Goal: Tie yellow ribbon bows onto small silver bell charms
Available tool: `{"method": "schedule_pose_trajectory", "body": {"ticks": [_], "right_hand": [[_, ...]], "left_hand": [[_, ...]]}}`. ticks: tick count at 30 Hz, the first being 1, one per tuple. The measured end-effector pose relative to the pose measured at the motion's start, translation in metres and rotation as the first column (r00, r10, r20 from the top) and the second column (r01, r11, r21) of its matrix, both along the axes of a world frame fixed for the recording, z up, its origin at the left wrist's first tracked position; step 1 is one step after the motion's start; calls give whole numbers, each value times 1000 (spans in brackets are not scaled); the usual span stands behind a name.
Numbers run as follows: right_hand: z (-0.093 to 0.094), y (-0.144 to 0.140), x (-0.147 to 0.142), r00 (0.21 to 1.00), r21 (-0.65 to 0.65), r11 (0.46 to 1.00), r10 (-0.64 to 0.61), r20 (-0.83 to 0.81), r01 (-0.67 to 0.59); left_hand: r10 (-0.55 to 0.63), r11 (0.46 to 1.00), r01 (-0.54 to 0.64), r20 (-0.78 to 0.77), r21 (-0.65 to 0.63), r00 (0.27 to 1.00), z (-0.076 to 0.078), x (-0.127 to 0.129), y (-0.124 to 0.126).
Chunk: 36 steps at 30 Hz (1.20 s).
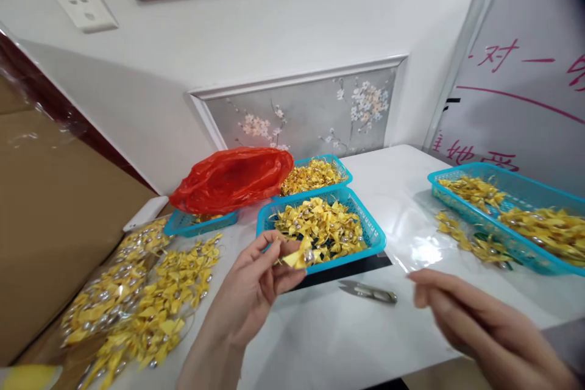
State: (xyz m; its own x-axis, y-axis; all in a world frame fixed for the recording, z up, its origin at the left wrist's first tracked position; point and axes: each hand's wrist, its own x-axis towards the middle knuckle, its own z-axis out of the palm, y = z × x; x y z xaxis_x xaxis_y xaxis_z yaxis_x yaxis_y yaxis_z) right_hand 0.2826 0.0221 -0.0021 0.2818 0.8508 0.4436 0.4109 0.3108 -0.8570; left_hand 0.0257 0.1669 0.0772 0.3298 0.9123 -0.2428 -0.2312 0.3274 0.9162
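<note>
My left hand [265,277] is closed in a pinch on a yellow ribbon bow [299,256] with a silvery bead at its centre. It hovers at the near edge of a blue plastic basket [379,237] heaped with similar yellow bows [324,222]. To the right, my right hand [475,317] is above the table, thumb and fingertips pressed together; whatever they hold, if anything, cannot be made out. Between the hands, a pair of thread snips [369,292] lies on the white table [315,341].
A red plastic bag [228,180] rests on baskets at the back left. Piles of beaded yellow bows [159,298] cover the left side. Another blue basket [507,172] of bows stands right, with loose bows [473,244] beside it. A cardboard box [59,219] is far left.
</note>
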Motion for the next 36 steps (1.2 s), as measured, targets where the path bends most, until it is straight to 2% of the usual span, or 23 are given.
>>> {"method": "schedule_pose_trajectory", "body": {"ticks": [2,5,9,12,14,15,16,18,19,20,24,27,29,32,34,36], "right_hand": [[13,15,-24,988,-39,989,143,51,-141],[28,32,-58,959,-6,960,278,-56,-279],[30,40,-89,890,-138,890,402,-213,-435],[28,38,-99,861,-184,850,447,-243,-494],[28,35,-101,859,-210,837,469,-202,-506],[29,34,-100,861,-235,828,484,-159,-509],[30,33,-99,861,-262,821,499,-104,-507],[34,32,-98,858,-307,819,513,11,-485],[36,32,-98,858,-316,826,510,67,-466],[38,32,-99,853,-311,834,510,114,-457],[43,39,-108,820,-258,835,538,194,-487],[43,42,-115,815,-225,828,553,174,-514],[41,40,-115,850,-164,854,514,116,-494],[32,30,-110,926,-99,921,378,-9,-377],[22,21,-107,943,-111,937,327,-62,-332],[14,14,-108,941,-109,936,328,-84,-336]], "left_hand": [[-34,996,38,41,-86,999,-5,-3,-19],[-99,969,125,132,-212,986,-11,-8,-41],[-136,950,174,159,-259,978,-16,-14,-58],[-133,943,172,151,-285,980,-22,-19,-67],[-111,960,128,80,-249,991,-29,-23,-73],[-67,982,66,-1,-177,998,-32,-26,-76],[2,998,-9,-101,-68,995,-35,-29,-78],[154,979,-110,-270,171,950,-40,-36,-83],[176,965,-100,-315,243,933,-42,-38,-84],[146,963,-56,-338,264,930,-43,-40,-86],[-128,976,172,-290,133,949,-43,-37,-89],[-170,980,187,-213,64,962,-44,-30,-93],[-135,991,137,-122,10,983,-45,-26,-96],[22,996,-20,17,-91,1000,-44,-23,-100],[121,985,-112,61,-130,991,-44,-22,-103],[159,982,-153,47,-114,986,-46,-22,-104]]}}
